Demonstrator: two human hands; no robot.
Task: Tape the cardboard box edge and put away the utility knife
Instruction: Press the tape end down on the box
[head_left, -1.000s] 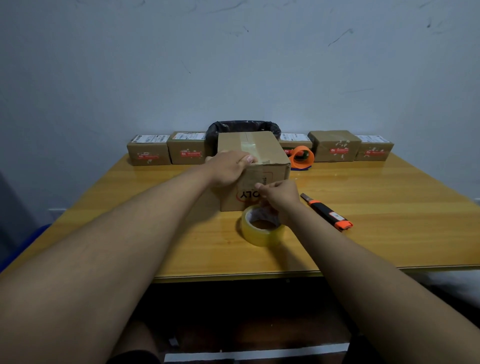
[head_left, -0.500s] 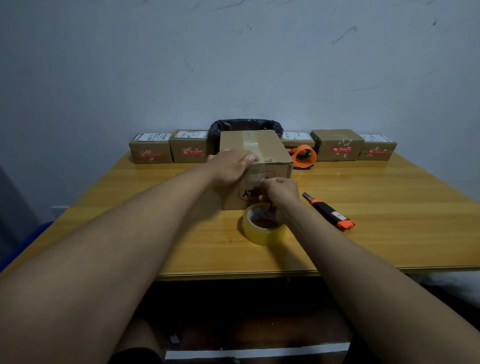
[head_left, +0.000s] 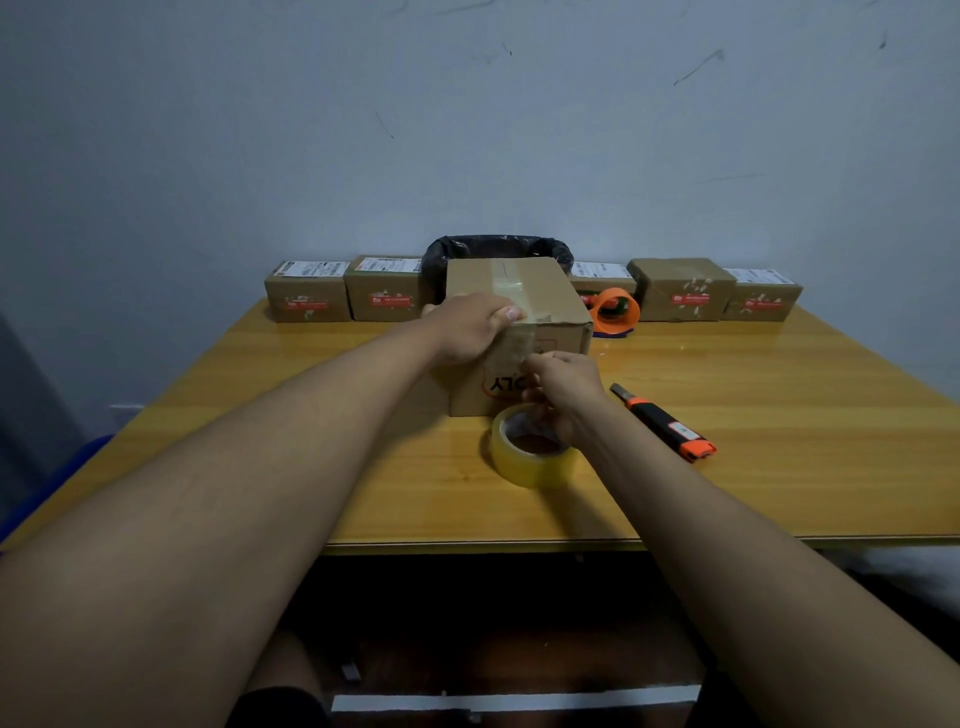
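A brown cardboard box (head_left: 545, 301) stands mid-table with clear tape along its top seam and down its near face. My left hand (head_left: 470, 327) presses on the box's near top edge, thumb on the tape. My right hand (head_left: 558, 387) pinches the strip of clear tape against the box's front face. Just below that hand a roll of clear tape (head_left: 530, 452) lies flat on the table. An orange and black utility knife (head_left: 667, 423) lies on the table to the right of my right wrist, untouched.
Several small labelled cardboard boxes (head_left: 306, 293) line the back of the yellow wooden table (head_left: 779, 426) against the wall. A black-lined bin (head_left: 498, 247) stands behind the main box. An orange tape dispenser (head_left: 615, 312) sits at the box's right rear.
My right hand has moved up the box's front face, from near the tape roll toward the top edge. The left hand has stayed on the top edge.
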